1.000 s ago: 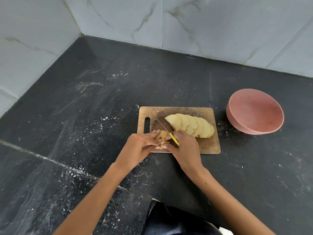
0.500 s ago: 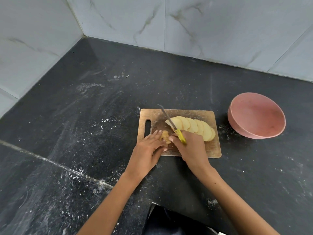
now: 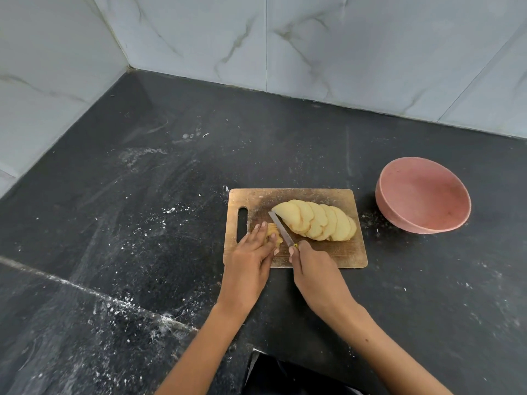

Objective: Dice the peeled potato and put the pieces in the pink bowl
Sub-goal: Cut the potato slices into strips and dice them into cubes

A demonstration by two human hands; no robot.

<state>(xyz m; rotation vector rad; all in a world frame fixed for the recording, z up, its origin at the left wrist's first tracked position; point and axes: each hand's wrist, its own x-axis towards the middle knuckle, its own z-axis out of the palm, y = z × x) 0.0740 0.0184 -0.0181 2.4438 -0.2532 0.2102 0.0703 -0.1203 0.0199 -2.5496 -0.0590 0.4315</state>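
Observation:
A fan of several pale potato slices (image 3: 316, 220) lies across the wooden cutting board (image 3: 336, 192). My right hand (image 3: 312, 269) grips a knife (image 3: 281, 228) by its yellow handle, the blade lying low on the board just left of the slices. My left hand (image 3: 251, 252) lies flat with straight fingers on a small potato piece (image 3: 273, 233), mostly hidden under the fingers. The pink bowl (image 3: 422, 195) stands to the right of the board with nothing inside.
The black stone counter (image 3: 142, 223) is dusted with white specks. Marble-tiled walls (image 3: 256, 38) close the back and left. A pale seam runs across the counter at lower left. The counter's front edge is near my body.
The knife blade has come down from a raised angle to lie low on the board beside the slices. My left hand's fingers have straightened over the small piece.

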